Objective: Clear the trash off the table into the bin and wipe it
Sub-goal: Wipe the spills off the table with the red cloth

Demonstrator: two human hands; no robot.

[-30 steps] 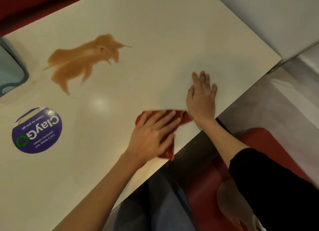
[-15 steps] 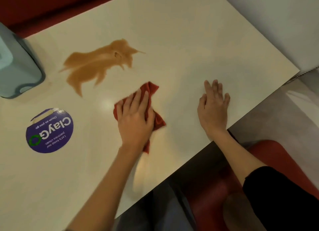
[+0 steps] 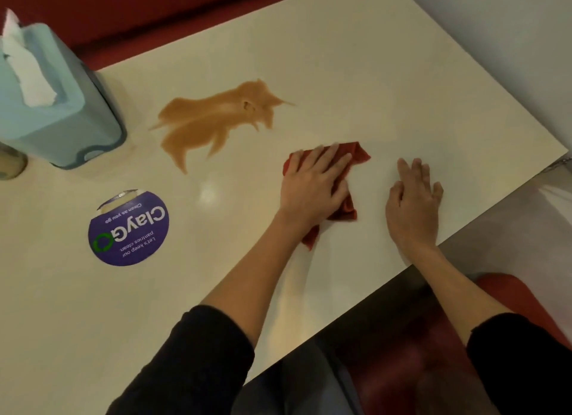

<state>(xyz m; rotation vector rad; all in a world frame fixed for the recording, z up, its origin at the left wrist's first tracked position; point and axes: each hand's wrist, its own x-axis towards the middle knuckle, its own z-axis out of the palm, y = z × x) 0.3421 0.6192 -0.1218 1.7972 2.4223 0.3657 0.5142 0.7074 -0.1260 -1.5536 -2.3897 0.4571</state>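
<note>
A round purple sticker [image 3: 128, 228] printed "ClayGo" lies flat well to the left of the left hand [image 3: 312, 187]. Farther left and beyond it stands a pale blue plastic tissue box [image 3: 58, 120] with a white tissue [image 3: 28, 70] poking up. Beside the box sits a blurred roundish object [image 3: 10, 163], perhaps a glass. A red upholstered seat [image 3: 433, 368] lies nearer than the right hand [image 3: 413, 207].

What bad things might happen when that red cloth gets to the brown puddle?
1. The small red cloth under the flat left hand may just smear the big brown spill wider across the cream table instead of soaking it up.
2. A wide swipe might push liquid toward the light blue tissue box beside the spill and wet it.
3. The right hand presses flat near the table edge; it could slip if liquid reaches it.
</note>
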